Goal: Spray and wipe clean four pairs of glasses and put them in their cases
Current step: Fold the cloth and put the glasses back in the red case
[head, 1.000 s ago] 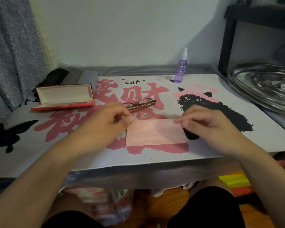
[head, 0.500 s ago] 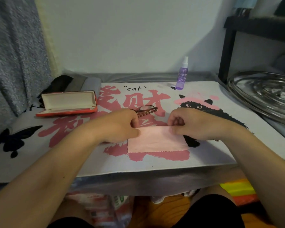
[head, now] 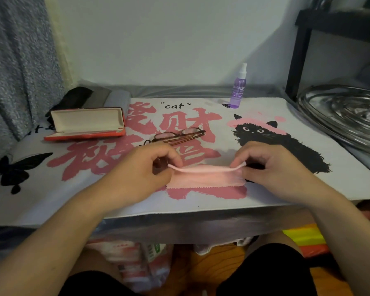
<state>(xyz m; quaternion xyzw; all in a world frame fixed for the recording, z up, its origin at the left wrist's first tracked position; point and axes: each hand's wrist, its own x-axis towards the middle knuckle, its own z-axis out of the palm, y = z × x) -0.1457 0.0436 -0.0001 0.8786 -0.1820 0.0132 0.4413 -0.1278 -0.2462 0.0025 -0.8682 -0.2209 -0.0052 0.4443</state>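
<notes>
Folding toward the person, the pink cleaning cloth [head: 205, 177] now has its far edge lifted off the printed desk mat [head: 265, 189], whereas half a second ago it lay flat with both hands pressing its far corners. The left hand [head: 145, 167] pinches the raised left corner between thumb and fingers, and the right hand [head: 271, 167] pinches the right corner the same way; the near edge, with its zigzag trim, still rests on the mat. Just beyond the hands, the folded brown-framed glasses [head: 179, 135] lie where they were. Farther left, the red glasses case [head: 88, 124] stands open, unchanged, and the purple spray bottle [head: 238, 90] stands upright near the wall at the mat's far edge.
</notes>
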